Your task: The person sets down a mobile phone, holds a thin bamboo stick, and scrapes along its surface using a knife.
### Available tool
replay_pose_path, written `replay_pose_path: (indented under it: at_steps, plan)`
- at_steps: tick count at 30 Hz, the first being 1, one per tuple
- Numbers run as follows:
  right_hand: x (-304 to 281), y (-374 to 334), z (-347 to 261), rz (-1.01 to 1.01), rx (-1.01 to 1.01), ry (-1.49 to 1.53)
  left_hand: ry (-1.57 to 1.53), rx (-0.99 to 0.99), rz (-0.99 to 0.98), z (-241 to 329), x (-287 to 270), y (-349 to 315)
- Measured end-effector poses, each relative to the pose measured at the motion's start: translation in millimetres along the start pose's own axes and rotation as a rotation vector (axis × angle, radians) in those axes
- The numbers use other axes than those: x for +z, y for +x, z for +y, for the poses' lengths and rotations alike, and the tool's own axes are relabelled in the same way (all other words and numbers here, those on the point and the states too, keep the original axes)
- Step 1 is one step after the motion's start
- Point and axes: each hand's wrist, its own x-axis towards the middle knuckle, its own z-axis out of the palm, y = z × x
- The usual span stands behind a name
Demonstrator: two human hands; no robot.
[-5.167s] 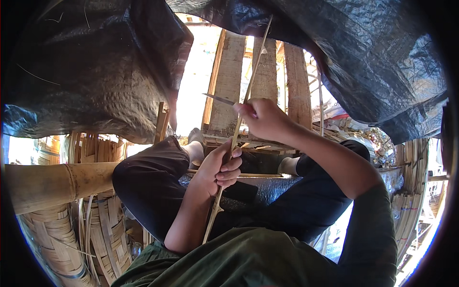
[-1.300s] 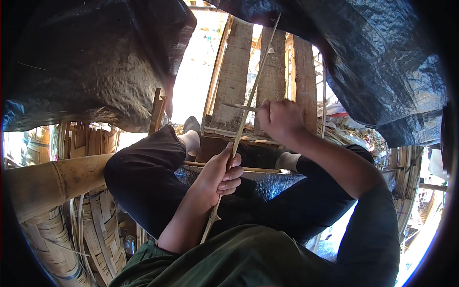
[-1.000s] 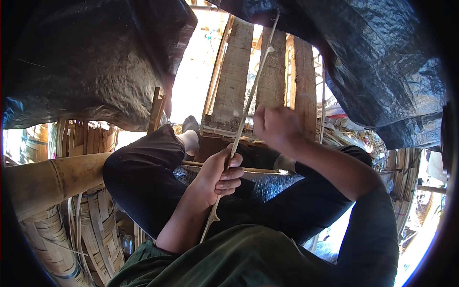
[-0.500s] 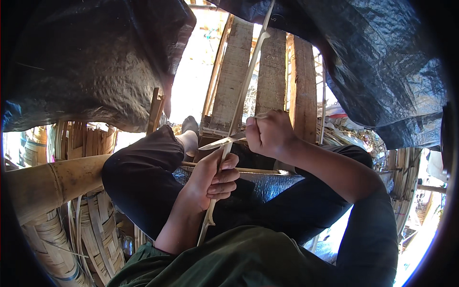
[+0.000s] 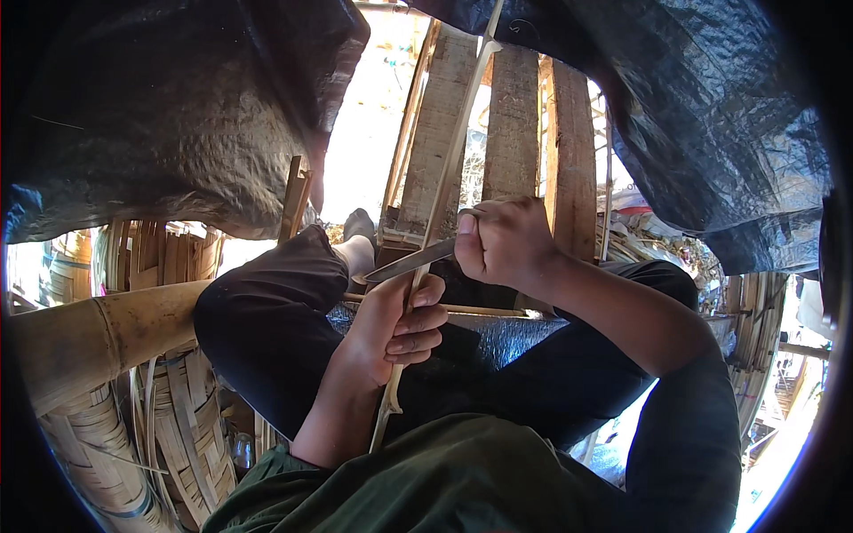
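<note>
A long pale bamboo strip (image 5: 455, 155) with knobby nodes slants from the top of the view down to my lap. My left hand (image 5: 404, 324) is closed round its lower part, fingers wrapped over it. My right hand (image 5: 506, 240) grips a knife, its handle hidden in the fist. The knife's blade (image 5: 410, 264) points left and lies across the strip, just above my left hand. Blade and strip appear to touch.
Wooden planks (image 5: 511, 124) stand ahead, between dark plastic sheets (image 5: 178, 115) (image 5: 720, 115). A thick bamboo pole (image 5: 115, 338) lies at the left, by woven bamboo baskets (image 5: 182, 417). My crossed legs (image 5: 267, 329) surround the work, with a thin stick (image 5: 471, 310) across them.
The knife's blade has tilted, its tip now slightly lower and its face darker. Both hands keep their grips and have barely moved.
</note>
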Motion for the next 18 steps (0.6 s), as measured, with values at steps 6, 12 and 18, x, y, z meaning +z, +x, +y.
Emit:
replay_pose_path:
  at_steps: [6,12,18]
  plan:
    - [-8,18,30,0.045,0.1,-0.12,0.014,-0.016,-0.01,-3,0,-1]
    - [-5,-3,-19,-0.114,0.099,0.026,0.059,0.0,0.059,-7,3,-2]
    - [-11,19,17,-0.092,0.205,-0.076,0.116,0.029,0.117,-8,3,0]
